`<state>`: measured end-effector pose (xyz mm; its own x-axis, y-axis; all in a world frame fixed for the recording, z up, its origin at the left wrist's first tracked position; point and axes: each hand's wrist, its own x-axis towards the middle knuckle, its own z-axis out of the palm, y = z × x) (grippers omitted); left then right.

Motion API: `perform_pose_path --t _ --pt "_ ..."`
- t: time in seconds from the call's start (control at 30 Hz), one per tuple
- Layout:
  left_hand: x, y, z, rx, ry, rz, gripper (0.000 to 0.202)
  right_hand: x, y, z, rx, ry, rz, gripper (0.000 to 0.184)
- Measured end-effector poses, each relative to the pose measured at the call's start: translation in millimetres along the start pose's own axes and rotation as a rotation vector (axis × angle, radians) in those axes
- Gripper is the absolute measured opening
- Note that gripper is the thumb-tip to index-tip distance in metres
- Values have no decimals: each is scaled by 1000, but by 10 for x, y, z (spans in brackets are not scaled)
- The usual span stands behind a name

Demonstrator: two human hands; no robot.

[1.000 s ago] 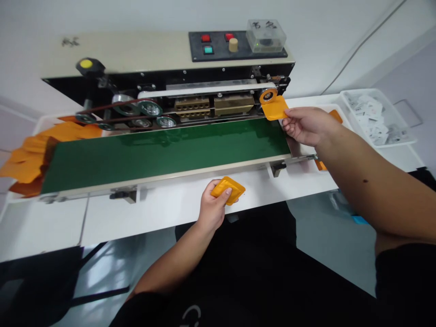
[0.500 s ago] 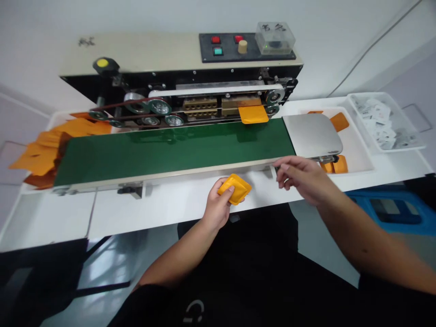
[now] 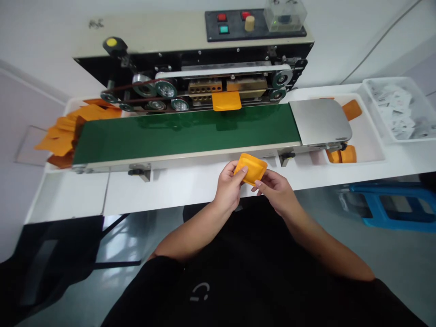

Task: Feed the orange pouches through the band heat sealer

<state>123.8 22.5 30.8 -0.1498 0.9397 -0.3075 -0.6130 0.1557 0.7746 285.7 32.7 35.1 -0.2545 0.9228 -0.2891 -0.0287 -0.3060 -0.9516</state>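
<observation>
Orange sachet (image 3: 250, 169) held at lower centre, pinched by left hand (image 3: 230, 186) and right hand (image 3: 274, 191), fingers half closed on its edges. 1 second sachet (image 3: 226, 101) sits in the band sealer (image 3: 204, 86), above the green conveyor belt (image 3: 184, 131). Sachet pile (image 3: 57, 141) lies at left; 2 loose sachets (image 3: 340, 155) lie in the white tray (image 3: 374, 159), right.

Pouch (image 3: 250, 169) between left hand (image 3: 229, 187), right hand (image 3: 275, 192)

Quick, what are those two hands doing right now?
Left hand: closed, holding an orange pouch.
Right hand: closed, holding the same pouch.
</observation>
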Motion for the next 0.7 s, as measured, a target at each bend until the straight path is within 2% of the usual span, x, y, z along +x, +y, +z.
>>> perform_pose_path --t 0.2,0.43,0.57,0.7 --pt "-40 -16 24 27 -13 21 43 -23 -44 -1 -27 42 -78 36" --pt "-62 -13 12 110 -49 73 44 -10 -97 -44 -57 70 -99 30" --pt "-64 31 -35 165 -99 74 42 87 -306 -253 -18 155 -122 33" --pt "-81 52 -120 208 -150 88 37 332 -707 -614 70 271 -156 31"
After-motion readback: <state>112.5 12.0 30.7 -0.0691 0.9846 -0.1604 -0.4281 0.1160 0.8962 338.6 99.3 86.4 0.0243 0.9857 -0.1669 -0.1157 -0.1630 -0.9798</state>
